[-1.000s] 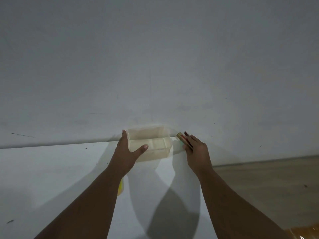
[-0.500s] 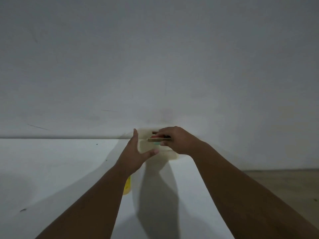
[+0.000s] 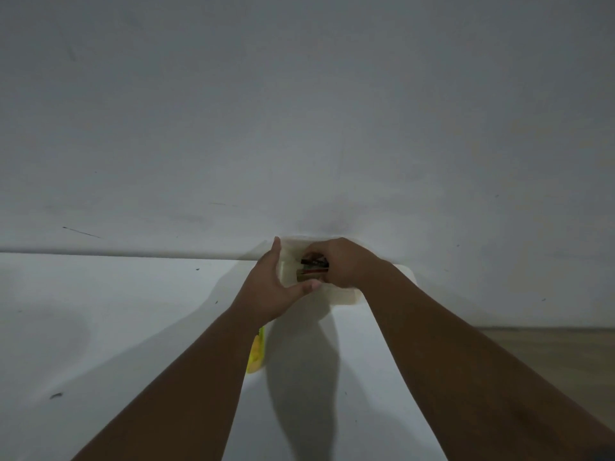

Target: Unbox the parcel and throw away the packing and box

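Observation:
A small cream open box [image 3: 346,296] stands on the white table [image 3: 100,327] against the wall. My left hand [image 3: 273,287] grips the box's left end, thumb on its front wall and fingers up along its side. My right hand [image 3: 342,264] reaches over the box from the right and is closed on a small bundle of thin red and dark items [image 3: 312,267], held inside the box opening. Most of the box is hidden by both hands.
A grey-white wall [image 3: 299,128] rises right behind the box. A yellow object [image 3: 257,354] lies on the table, partly under my left forearm. The table's right edge drops to a wooden floor [image 3: 565,354].
My right hand has swung from the right of the box to over it, carrying the bundle into the box opening. My left hand has kept its hold on the box.

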